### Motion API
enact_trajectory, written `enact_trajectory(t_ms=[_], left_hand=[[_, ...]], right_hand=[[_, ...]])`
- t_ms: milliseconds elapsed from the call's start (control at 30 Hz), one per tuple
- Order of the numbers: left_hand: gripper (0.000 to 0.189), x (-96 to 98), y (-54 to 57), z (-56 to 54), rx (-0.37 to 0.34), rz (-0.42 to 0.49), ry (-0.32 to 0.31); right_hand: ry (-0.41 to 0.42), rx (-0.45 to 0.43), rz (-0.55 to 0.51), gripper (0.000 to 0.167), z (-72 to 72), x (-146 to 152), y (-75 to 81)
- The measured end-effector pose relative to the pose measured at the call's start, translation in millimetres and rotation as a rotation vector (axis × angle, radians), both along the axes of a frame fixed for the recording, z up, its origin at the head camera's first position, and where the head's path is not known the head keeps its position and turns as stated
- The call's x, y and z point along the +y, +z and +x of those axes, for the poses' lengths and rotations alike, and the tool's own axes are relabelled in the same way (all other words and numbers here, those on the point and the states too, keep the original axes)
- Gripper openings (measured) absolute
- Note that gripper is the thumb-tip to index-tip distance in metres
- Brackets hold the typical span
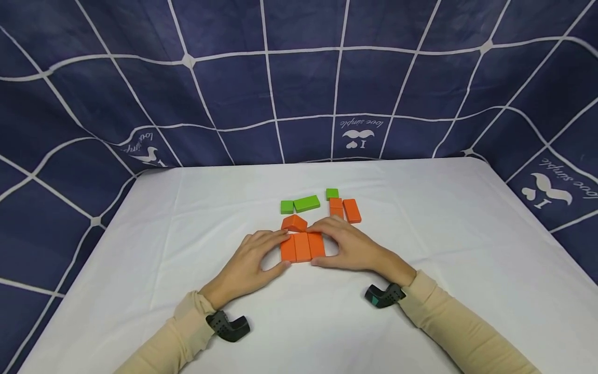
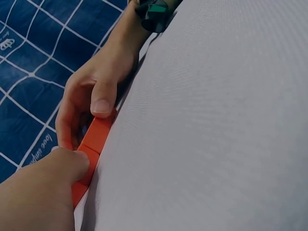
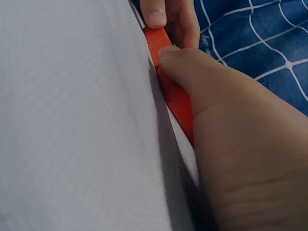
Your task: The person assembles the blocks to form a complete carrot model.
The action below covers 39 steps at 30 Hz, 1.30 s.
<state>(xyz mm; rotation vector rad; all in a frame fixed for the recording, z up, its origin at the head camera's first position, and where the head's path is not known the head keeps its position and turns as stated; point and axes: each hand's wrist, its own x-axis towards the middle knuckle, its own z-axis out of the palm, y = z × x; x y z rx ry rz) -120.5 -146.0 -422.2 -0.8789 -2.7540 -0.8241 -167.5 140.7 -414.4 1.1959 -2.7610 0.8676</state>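
Wedge [image 1: 294, 223] just past orange blks [image 1: 302, 246] btwn hands [image 1: 245, 266], green blks [image 1: 307, 203] beyond

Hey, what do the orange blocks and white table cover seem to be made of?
The orange blocks look like painted wood or plastic, smooth-finished; flat, evenly coloured faces leave it open. The white table cover is probably matte fabric, given its soft creases and fine texture.
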Motion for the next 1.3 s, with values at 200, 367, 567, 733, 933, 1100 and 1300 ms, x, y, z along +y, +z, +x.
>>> enact_trajectory(t_ms=[200,367,567,733,933,1100,1300], left_hand=[[0.056,0.1,-4.0,1.3,0.009,-0.001,-0.005],[0.056,1.0,-5.5,2.7,0.016,0.004,-0.003],[0.056,2.2,-4.5,2.4,0.019,0.003,-0.004],[0.055,2.4,-3.6,0.9,0.015,-0.005,-0.01],[0.055,1.6,-1.7,-0.1,0.018,-0.002,-0.008],[0.055,1.1,-3.1,1.0,0.012,0.0,-0.012],[0.055,1.3,-1.4,-0.8,0.027,-0.003,-0.015]], right_hand=[[-0.036,-0.028,-0.082,0.049,0.3,1,-0.6],[-0.119,-0.024,-0.143,0.038,-1.3,3,-1.7],[-0.21,0.022,-0.219,0.032,-5.0,4,-3.7],[-0.254,0.072,-0.262,0.03,-8.8,6,-4.5],[-0.319,0.118,-0.243,0.034,-10.6,6,-2.7],[-0.374,0.113,-0.184,0.036,-8.8,7,-2.8],[-0.385,0.124,-0.161,0.036,-10.7,8,-3.1]])
